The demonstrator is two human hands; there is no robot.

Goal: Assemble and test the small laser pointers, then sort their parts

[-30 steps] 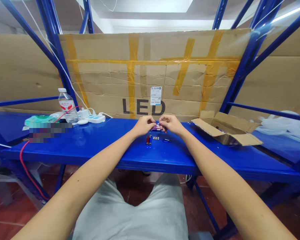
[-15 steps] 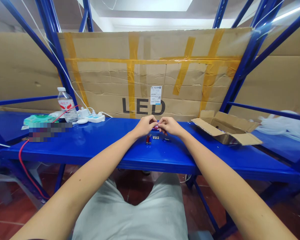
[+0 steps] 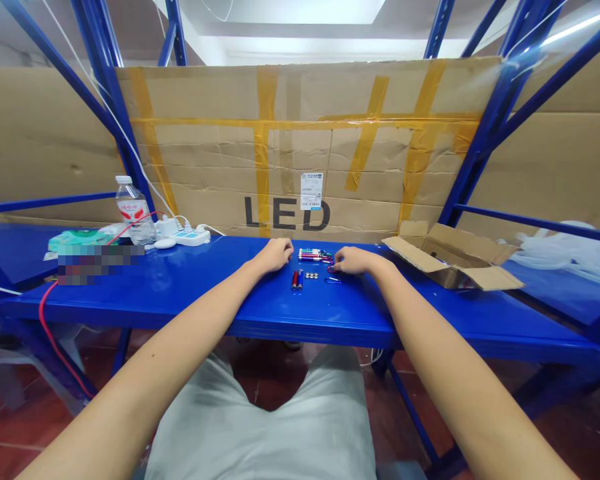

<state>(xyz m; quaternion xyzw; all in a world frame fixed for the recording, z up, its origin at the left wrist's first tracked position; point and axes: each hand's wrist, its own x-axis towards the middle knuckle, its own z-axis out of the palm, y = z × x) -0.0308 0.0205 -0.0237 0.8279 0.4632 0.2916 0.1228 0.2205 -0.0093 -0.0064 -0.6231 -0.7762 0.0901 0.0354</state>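
Note:
A row of small red and blue cylinders [image 3: 314, 254] lies on the blue bench [image 3: 190, 287] between my hands. My left hand [image 3: 277, 254] rests on the bench just left of the row, fingers curled in, nothing visible in it. My right hand [image 3: 350, 260] rests to the right of the row. Its fingertips are pinched on a tiny reddish piece [image 3: 331, 269] too small to name. Closer to me lie two short cylinders [image 3: 297, 279], one red and one blue. Beside them are several button cells [image 3: 312, 275] and a small blue clip [image 3: 333, 281].
An open cardboard box [image 3: 453, 257] sits to the right, with white plastic bags [image 3: 570, 250] beyond it. At the left stand a water bottle [image 3: 134, 212], a power strip [image 3: 193, 236], a green pack [image 3: 80, 239] and a red cable [image 3: 55, 333]. A taped "LED" carton [image 3: 300, 147] backs the bench.
Both hands came down from holding the row of small cylinders together and moved apart. The row now lies on the bench, and the right hand has shifted toward the small pieces.

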